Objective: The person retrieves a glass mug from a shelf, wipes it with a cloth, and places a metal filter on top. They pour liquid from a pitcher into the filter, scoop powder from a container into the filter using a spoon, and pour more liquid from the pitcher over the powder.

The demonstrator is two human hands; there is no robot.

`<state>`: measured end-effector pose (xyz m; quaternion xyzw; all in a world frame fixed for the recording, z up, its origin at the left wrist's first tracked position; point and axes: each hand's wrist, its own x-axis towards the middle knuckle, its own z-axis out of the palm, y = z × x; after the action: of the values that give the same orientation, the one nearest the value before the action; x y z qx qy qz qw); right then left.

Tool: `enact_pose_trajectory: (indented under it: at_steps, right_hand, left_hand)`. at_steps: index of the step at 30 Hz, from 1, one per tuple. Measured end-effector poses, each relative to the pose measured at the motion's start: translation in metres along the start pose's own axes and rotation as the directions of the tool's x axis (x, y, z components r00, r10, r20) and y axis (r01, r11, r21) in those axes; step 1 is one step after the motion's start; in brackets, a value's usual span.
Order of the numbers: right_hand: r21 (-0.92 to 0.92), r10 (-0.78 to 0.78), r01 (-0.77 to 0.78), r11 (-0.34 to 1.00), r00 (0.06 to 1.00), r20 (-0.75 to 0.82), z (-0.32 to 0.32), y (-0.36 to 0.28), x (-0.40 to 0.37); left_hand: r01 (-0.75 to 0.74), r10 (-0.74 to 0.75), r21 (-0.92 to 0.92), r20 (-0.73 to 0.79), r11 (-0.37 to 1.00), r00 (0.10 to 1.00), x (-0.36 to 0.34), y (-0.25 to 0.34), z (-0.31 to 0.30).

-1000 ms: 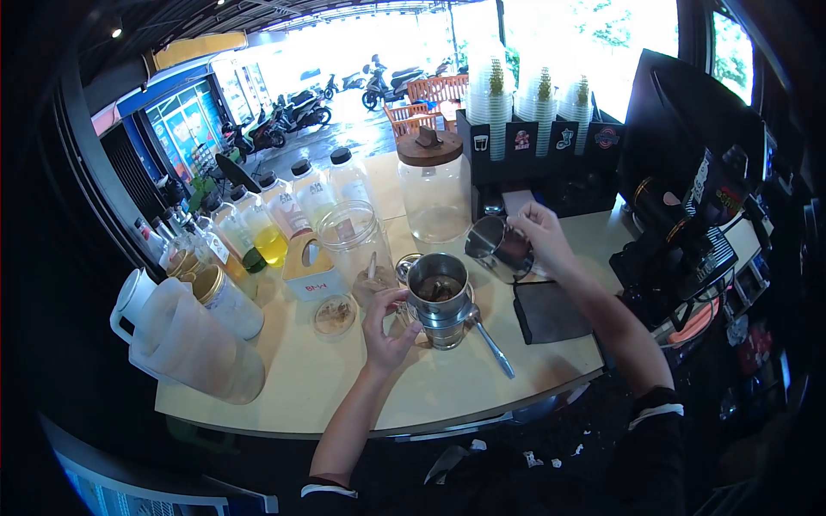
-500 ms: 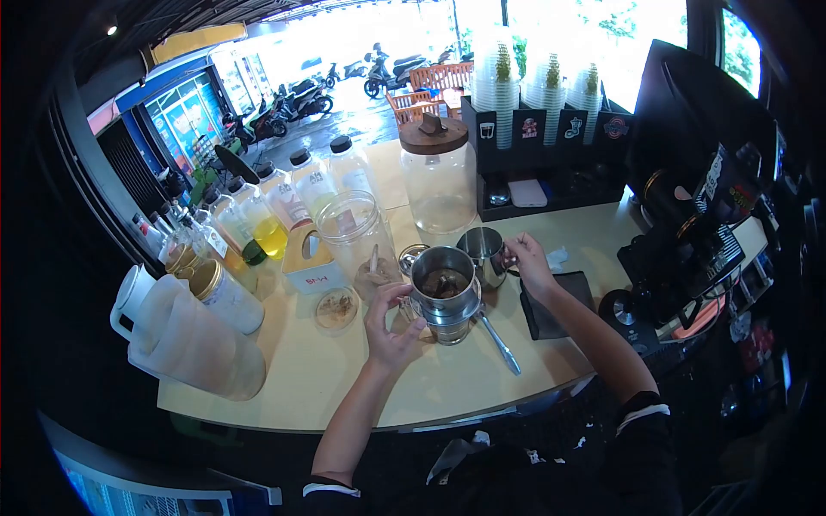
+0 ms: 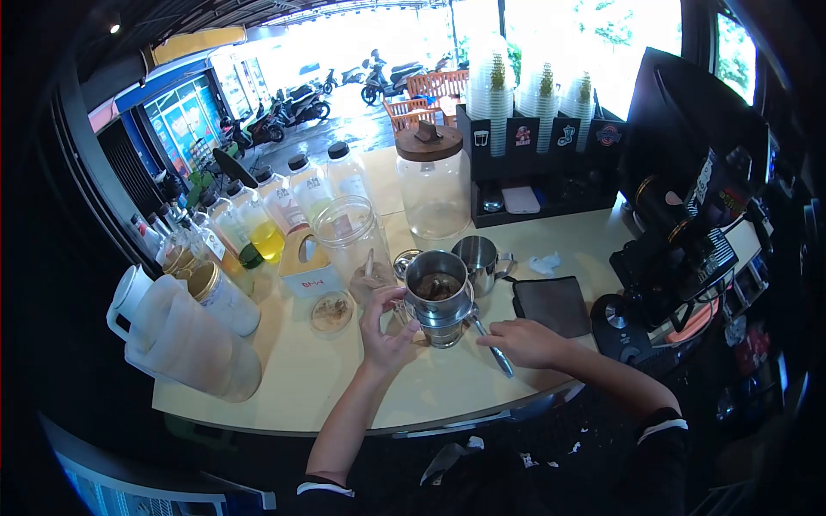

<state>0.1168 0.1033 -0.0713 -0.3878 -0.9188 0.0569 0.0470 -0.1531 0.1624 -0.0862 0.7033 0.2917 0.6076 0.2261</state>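
"What stood on the table (image 3: 301,400)?"
"A wooden-lidded jar (image 3: 435,194) at the back; nearer, a metal filter (image 3: 439,307)."
"And the left hand (image 3: 383,334)?"
"It cupped the filter's left side, thumb and fingers spread."
"The right hand (image 3: 528,342)?"
"It curled at a spoon (image 3: 502,362) beside the filter; whether it gripped, I couldn't tell."
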Motion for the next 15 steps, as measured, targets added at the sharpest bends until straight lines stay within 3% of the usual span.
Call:
enact_pose_trajectory:
  at_steps: [1,5,7,8,10,11,13,14,15]
  right_hand:
    - [-0.006,-0.049,0.048,0.999,0.997,-0.062,0.003,0.001,-0.001]
    - [0.038,-0.072,0.074,0.996,0.996,-0.056,0.005,0.002,-0.007]
    - [0.263,-0.004,0.049,0.963,0.986,-0.169,0.0,-0.001,-0.014]
    - [0.259,-0.004,0.048,0.965,0.985,-0.171,-0.003,-0.003,-0.017]
    - [0.458,0.159,0.009,0.889,0.932,-0.326,-0.01,-0.004,-0.023]
    - [0.453,0.154,0.012,0.891,0.931,-0.329,-0.013,-0.003,-0.026]
    - [0.61,0.373,-0.052,0.79,0.832,-0.412,-0.018,0.001,-0.032]
    - [0.61,0.369,-0.046,0.791,0.831,-0.416,-0.023,0.002,-0.033]
    - [0.691,0.449,0.056,0.721,0.722,-0.527,-0.03,0.004,-0.033]
  left_hand:
    - [-0.002,0.002,0.0,0.0,1.0,1.0,-0.001,-0.004,0.0]
    - [0.017,-0.017,0.0,-0.007,1.0,1.0,-0.001,0.001,0.001]
    - [0.01,-0.01,-0.008,-0.003,1.0,1.0,0.0,0.002,0.001]
    - [0.011,-0.011,-0.016,-0.001,1.0,1.0,-0.001,0.003,0.002]
    - [0.015,-0.015,-0.024,0.002,1.0,1.0,-0.001,0.001,0.002]
    - [0.024,-0.024,-0.027,0.006,0.999,1.0,-0.002,0.0,0.002]
    - [0.02,-0.02,-0.04,-0.003,0.999,1.0,-0.005,-0.004,0.004]
    - [0.023,-0.024,-0.055,-0.008,0.998,1.0,-0.005,-0.004,0.005]
    - [0.019,-0.019,-0.065,-0.001,0.998,1.0,-0.005,-0.003,0.004]
